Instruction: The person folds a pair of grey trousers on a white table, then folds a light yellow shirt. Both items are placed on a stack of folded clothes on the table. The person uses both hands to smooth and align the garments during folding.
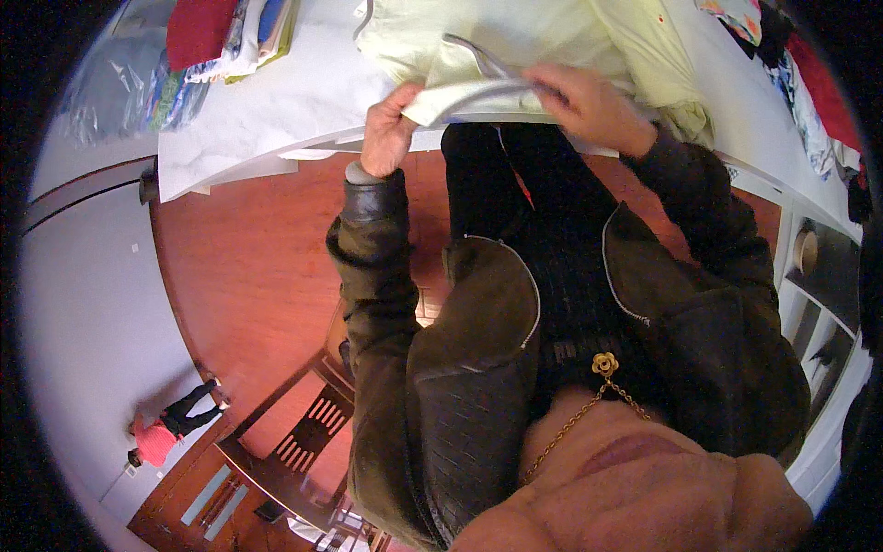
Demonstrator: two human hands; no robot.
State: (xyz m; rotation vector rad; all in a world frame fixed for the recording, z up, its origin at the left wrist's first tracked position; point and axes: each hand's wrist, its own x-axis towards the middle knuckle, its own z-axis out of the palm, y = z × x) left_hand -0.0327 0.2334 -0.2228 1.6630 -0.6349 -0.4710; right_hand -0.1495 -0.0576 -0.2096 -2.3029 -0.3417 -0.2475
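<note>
A pale yellow garment (510,27) with grey edging lies spread over the white-covered table in front of me. My left hand (390,127) pinches one end of a raised, folded strip of it between thumb and fingers. Farther along the same strip, my right hand (593,103) grips the grey-trimmed edge (483,90), its fingers partly blurred. A loop of grey trim stands up between the hands. One sleeve-like part (648,62) of the garment drapes towards the table's front edge, right of my right hand.
Folded clothes (227,34) are stacked at the table's left, beside clear plastic bags (103,90). More clothes (814,90) lie at the right, above white shelving (793,276). Behind me are a dark wooden chair (303,428) and, by the wall, a person (172,424).
</note>
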